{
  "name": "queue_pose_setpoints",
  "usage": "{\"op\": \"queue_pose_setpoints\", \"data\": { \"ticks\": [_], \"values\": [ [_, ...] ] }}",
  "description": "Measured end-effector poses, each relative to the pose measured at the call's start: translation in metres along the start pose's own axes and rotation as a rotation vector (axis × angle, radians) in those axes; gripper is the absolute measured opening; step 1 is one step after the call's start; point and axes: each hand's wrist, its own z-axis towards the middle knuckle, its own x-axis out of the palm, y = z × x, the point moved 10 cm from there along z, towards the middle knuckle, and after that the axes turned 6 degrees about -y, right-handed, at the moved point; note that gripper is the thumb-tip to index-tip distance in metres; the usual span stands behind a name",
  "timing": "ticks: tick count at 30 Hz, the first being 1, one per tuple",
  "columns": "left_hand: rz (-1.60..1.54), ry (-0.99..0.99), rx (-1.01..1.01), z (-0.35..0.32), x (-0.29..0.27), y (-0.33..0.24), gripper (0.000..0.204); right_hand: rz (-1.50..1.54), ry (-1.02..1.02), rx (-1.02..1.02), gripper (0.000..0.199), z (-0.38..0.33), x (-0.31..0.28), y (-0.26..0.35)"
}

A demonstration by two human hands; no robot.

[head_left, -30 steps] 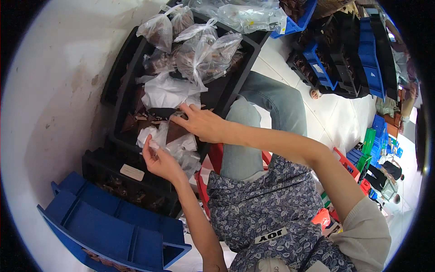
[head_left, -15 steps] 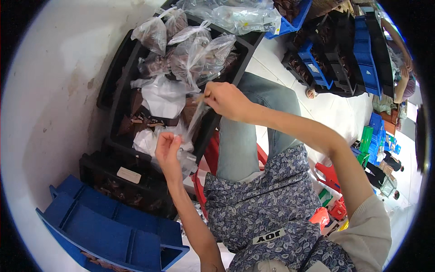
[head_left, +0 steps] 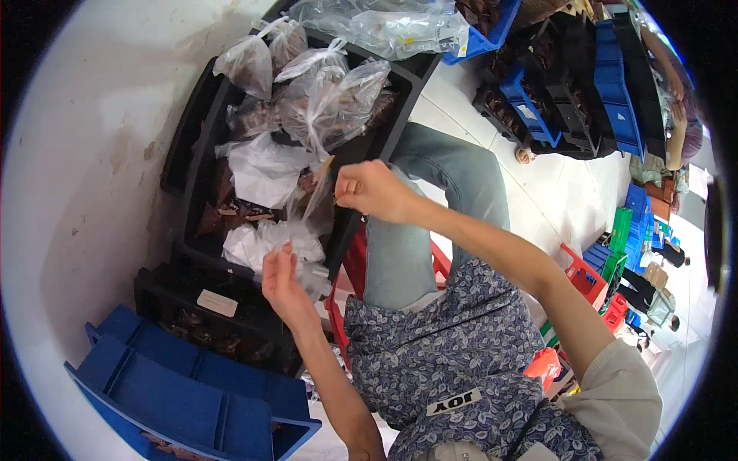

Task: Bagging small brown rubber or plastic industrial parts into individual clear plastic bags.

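Note:
My right hand is over the right rim of a black crate, its fingers curled in. Whether anything small is inside them is hidden. Just left of it, apart from the fingertips, a clear plastic bag with a tan strip at its top stands in the crate. My left hand is at the crate's near edge, thumb and fingers drawn together beside crumpled white plastic bags; what they pinch, if anything, cannot be made out. Another white plastic bag lies farther in, over dark brown pieces.
Knotted clear bags of brown pieces fill the crate's far end, with clear plastic packaging beyond. Blue crates stand at the near left against the wall. Stacked black and blue bins and other people are at the right.
My right hand has come away from the top of the clear bag, moving slightly nearer to me. My left hand has shifted slightly down, its fingers drawn closer together.

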Motion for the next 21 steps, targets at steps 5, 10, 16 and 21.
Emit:
{"op": "queue_pose_setpoints", "data": {
  "ticks": [5,10,16,21],
  "values": [
    [-0.115,0.184,-0.035,-0.014,0.012,0.015,0.018,-0.002,-0.43,0.106,0.038,0.015,-0.014,-0.031],
    [0.317,0.178,-0.044,-0.028,0.019,0.022,0.023,-0.23,0.025,0.115,0.045,0.022,0.039,-0.017],
    [0.368,0.053,0.236,-0.041,0.016,-0.012,0.028,-0.279,-0.21,-0.323,0.02,-0.007,0.008,0.035],
    [0.358,0.02,0.365,-0.049,0.017,-0.026,0.031,-0.149,-0.202,-0.452,0.011,-0.034,-0.002,0.068]
  ]
}}
